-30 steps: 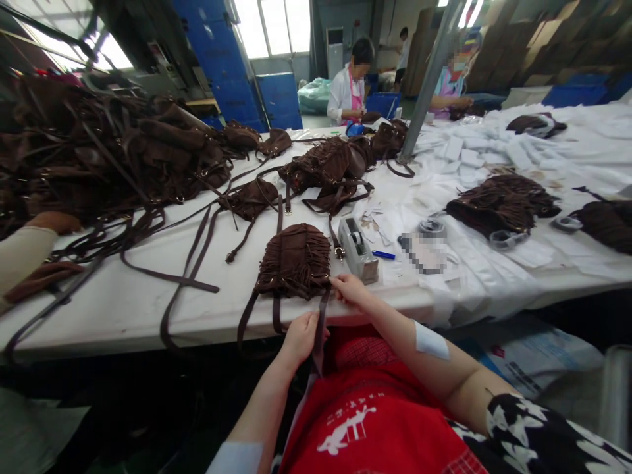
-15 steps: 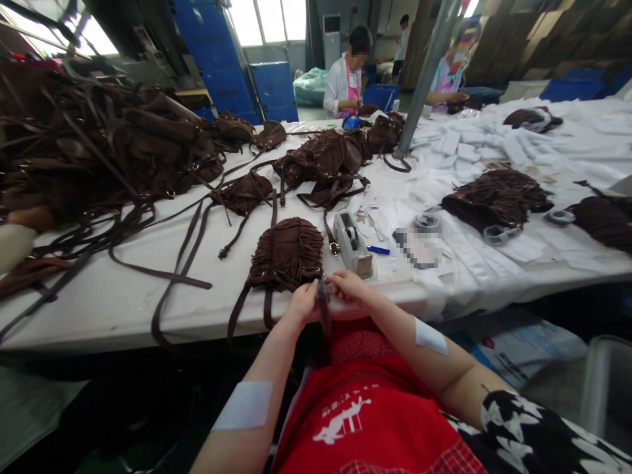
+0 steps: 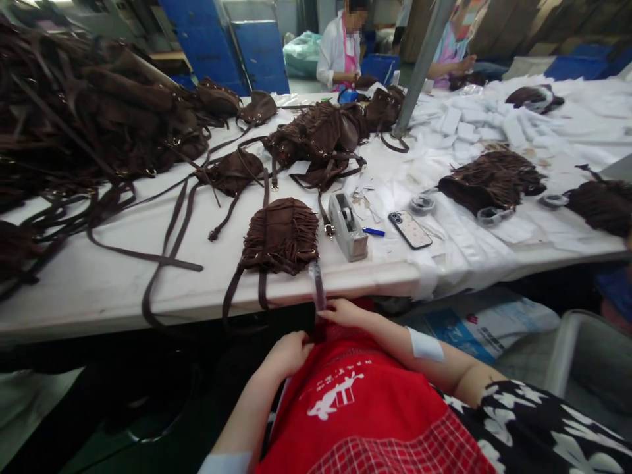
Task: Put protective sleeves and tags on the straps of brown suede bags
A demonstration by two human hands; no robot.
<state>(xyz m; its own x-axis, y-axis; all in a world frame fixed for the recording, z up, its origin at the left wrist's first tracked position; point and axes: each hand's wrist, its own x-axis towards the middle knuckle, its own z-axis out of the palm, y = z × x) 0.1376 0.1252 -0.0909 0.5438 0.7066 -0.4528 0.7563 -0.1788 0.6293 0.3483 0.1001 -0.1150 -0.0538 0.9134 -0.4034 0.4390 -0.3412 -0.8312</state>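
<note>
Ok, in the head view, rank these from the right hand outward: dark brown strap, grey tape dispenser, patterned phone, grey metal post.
1. Dark brown strap: at the right hand fingertips, by the white table edge.
2. Grey tape dispenser: just beyond, on the table.
3. Patterned phone: farther right on the table.
4. Grey metal post: far back.

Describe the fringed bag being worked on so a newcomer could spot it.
On the long white table, look at the near edge straight ahead of the person's red apron. A brown fringed bag lies flat there by itself, just left of the grey tape dispenser. Unlike the heaped bags further back, its strap drops off the edge to the right hand.
</note>
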